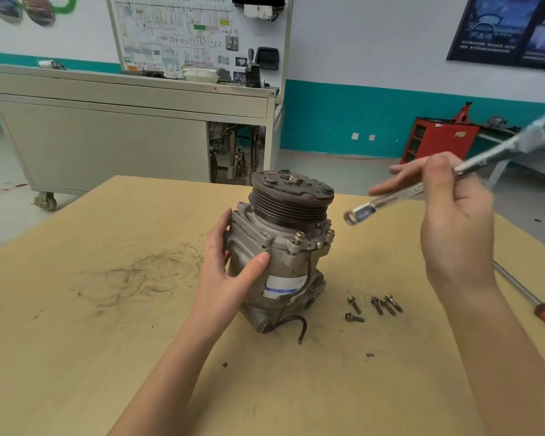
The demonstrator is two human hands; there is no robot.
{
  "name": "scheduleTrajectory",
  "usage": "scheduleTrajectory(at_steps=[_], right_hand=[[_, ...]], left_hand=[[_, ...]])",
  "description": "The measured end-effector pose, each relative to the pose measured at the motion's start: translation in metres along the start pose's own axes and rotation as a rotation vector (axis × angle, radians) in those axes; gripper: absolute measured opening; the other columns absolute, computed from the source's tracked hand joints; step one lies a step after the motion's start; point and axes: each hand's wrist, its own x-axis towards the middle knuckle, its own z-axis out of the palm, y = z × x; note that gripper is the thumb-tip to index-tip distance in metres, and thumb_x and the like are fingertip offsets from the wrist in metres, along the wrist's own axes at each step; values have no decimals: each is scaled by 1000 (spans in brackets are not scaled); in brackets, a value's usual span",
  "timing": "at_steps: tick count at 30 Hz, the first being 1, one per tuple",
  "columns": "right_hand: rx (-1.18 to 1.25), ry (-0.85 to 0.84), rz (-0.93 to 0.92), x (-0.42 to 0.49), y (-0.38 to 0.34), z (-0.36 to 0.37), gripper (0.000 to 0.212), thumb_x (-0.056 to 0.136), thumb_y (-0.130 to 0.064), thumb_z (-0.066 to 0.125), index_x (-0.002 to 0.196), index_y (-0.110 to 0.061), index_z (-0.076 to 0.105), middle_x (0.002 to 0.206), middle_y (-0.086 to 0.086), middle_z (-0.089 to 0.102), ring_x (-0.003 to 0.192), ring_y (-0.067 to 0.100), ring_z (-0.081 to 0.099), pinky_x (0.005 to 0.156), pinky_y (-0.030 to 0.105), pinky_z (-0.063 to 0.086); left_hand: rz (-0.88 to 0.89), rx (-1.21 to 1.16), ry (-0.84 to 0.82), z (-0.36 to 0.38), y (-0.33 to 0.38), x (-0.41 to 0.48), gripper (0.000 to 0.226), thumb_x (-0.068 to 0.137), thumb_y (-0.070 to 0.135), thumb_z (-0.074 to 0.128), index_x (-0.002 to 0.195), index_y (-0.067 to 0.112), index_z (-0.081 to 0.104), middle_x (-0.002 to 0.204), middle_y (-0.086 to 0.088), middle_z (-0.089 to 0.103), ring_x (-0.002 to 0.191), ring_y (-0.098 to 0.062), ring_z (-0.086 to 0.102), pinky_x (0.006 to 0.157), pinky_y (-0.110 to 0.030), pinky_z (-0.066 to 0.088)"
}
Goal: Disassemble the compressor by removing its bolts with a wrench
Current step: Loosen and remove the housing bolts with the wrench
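A grey metal compressor stands upright in the middle of the wooden table, its dark ribbed pulley on top. My left hand grips its left side, thumb across the front. Bolts sit around the flange under the pulley. My right hand holds a long silver wrench in the air to the right of the pulley. Its ring end hangs a short way from the flange, not touching it. Several loose bolts lie on the table at the compressor's right.
A screwdriver with a red handle lies at the table's right edge. A black wire trails from the compressor's base. Behind the table stand a grey wheeled cabinet with a diagram board and a red tool cart.
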Motion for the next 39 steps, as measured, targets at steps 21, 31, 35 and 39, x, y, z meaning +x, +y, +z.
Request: scheduleTrajectory(at_steps=[21,31,35,39], right_hand=[[-531,-173,1,-7,-6,15,9,81,-31,68,78,-23,68,37,-12,29,42,0,39,45,9,32],[-849,-541,708,-43,103,-55,12,80,-27,73,73,-19,69,60,-2,56,59,11,50,51,23,32],[-910,-613,725,-53,115,-52,14,81,-31,70,74,-19,71,61,-4,58,56,9,49,51,25,33],[-982,-644,691,-60,117,-41,20,84,-32,64,78,-14,68,62,-1,55,67,20,55,55,28,35]], left_hand=[[12,23,10,1,1,1,71,72,46,69,130,58,30,127,46,36,120,21,40,90,3,34],[-36,18,-227,-36,-7,38,85,63,45,80,136,52,36,141,24,45,127,7,46,104,-18,38],[-41,43,-192,-47,-17,52,85,69,45,75,141,43,31,144,26,42,139,-3,36,117,-40,29],[-57,-3,-95,-48,-23,57,73,80,28,67,145,28,34,134,15,52,128,-8,50,99,-25,49]])
